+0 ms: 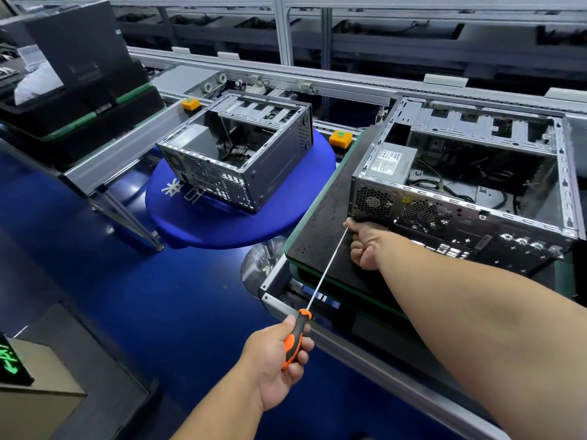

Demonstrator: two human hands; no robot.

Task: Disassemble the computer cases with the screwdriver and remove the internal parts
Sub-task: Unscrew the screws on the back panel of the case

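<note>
An open grey computer case (476, 214) lies on a black pallet (320, 230) at the right, its rear panel facing me, with a power supply (392, 161) and loose cables inside. My left hand (270, 360) grips the orange-and-black handle of a long screwdriver (297, 336). The thin shaft runs up to the case's lower left rear corner. My right hand (367, 246) sits at that corner with its fingers curled and the thumb stretched out beside the screwdriver tip. A second, mostly stripped case (251, 173) stands on a round blue table (190, 223) to the left.
Two orange button boxes (190, 104) (340, 138) sit on the conveyor rail behind the cases. Stacked black crates (79, 90) stand at the far left. An aluminium frame edge (365, 354) runs between me and the pallet. The floor is blue.
</note>
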